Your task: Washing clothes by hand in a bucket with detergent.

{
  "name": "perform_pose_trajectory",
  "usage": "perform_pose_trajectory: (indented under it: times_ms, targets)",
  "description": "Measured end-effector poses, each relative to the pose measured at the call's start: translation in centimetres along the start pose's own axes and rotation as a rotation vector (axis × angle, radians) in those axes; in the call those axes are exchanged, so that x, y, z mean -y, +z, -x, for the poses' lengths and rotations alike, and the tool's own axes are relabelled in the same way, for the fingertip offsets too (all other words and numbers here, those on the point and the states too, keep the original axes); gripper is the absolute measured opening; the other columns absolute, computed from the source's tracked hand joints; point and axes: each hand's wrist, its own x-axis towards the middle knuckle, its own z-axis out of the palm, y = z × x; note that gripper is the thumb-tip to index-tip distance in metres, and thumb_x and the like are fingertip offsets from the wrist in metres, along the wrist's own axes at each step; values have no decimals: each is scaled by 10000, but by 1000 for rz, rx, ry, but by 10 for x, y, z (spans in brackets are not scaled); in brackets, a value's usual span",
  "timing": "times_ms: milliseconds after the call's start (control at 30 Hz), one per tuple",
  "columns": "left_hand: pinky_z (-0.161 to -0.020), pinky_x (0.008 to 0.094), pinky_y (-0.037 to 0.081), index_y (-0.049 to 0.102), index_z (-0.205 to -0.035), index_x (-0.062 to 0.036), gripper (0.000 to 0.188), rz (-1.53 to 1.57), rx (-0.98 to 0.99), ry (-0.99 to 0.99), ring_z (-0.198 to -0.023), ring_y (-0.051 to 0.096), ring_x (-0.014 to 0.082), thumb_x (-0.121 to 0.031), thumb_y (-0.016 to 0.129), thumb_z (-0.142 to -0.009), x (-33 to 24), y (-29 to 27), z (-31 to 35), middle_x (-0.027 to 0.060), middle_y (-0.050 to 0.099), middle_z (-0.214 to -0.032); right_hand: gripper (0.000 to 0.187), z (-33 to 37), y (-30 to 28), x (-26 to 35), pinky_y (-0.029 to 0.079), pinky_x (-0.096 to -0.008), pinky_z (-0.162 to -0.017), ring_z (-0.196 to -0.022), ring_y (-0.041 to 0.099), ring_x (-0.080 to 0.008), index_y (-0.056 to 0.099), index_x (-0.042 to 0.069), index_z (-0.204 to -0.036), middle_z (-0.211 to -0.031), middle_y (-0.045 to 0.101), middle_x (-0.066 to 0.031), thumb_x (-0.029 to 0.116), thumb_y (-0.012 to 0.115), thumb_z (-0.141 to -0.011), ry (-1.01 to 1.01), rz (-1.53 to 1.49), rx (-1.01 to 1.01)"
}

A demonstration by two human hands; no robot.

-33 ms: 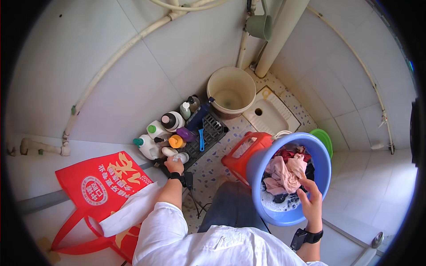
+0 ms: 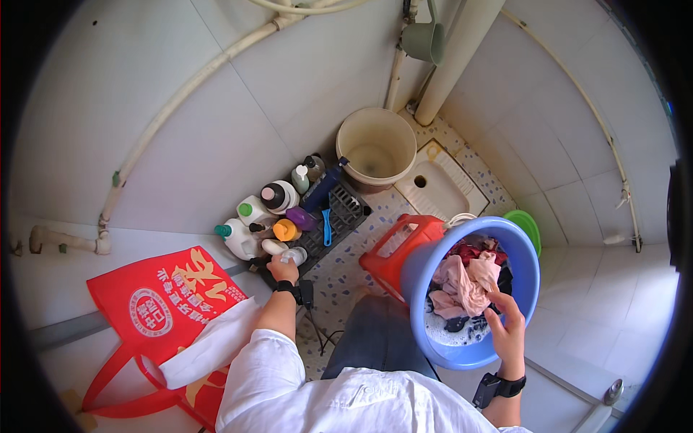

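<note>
My left hand [image 2: 282, 268] is closed on a small whitish, see-through container [image 2: 294, 255] at the near end of a dark plastic rack; its exact kind is hard to make out. Over the blue basin [image 2: 530, 289] is my right hand [image 2: 508, 325], thumb and forefinger curved and apart, with nothing visible between them. Its forefinger tip overlaps the edge of a pink cloth [image 2: 469, 281]; whether they touch, I cannot tell. Under and around that cloth lie dark red cloth [image 2: 476, 251] and dark wet cloth in sudsy water. The basin rests on a red plastic stool [image 2: 404, 249].
Several bottles crowd the rack [image 2: 345, 209], with a blue-handled tool [image 2: 327, 227] among them. Beyond stands a beige bucket [image 2: 376, 144] beside a squat toilet [image 2: 442, 184]. At the left lies a red bag [image 2: 119, 285]. A green basin [image 2: 527, 227] sits behind the blue one.
</note>
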Motion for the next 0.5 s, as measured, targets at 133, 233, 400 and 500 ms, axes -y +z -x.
perform_pose_trajectory:
  times_ms: [133, 233, 400, 500]
  targets:
    - [-803, 372, 409, 526, -963, 3, 312, 14, 4, 33, -892, 487, 352, -121, 636, -698, -11, 8, -4, 214, 444, -1016, 266, -8, 6, -9, 396, -296, -810, -903, 535, -210, 549, -6, -982, -936, 571, -110, 87, 598, -738, 39, 29, 11]
    - [-822, 370, 406, 524, -983, 1, 311, -14, 6, 97, -944, 482, 358, -110, 624, -710, -17, 5, -9, 211, 433, -1055, 255, -11, 10, -6, 401, -299, -808, -900, 537, -210, 548, -7, -980, -937, 572, -111, 92, 594, -749, 19, 11, 23]
    - [-832, 370, 402, 527, -1004, -14, 310, -65, 101, 181, -951, 481, 356, -80, 611, -712, -23, -5, -6, 199, 430, -1068, 253, -16, 7, -12, 412, -293, -800, -892, 545, -203, 545, -18, -975, -938, 573, -112, 89, 593, -751, 26, 2, 16]
    - [-844, 367, 394, 539, -986, -23, 293, -55, 124, 218, -956, 476, 352, -58, 608, -703, -13, -5, -3, 191, 435, -1061, 245, -18, 4, -11, 414, -291, -797, -887, 547, -199, 546, -21, -970, -936, 573, -110, 77, 592, -750, 31, -1, 9]
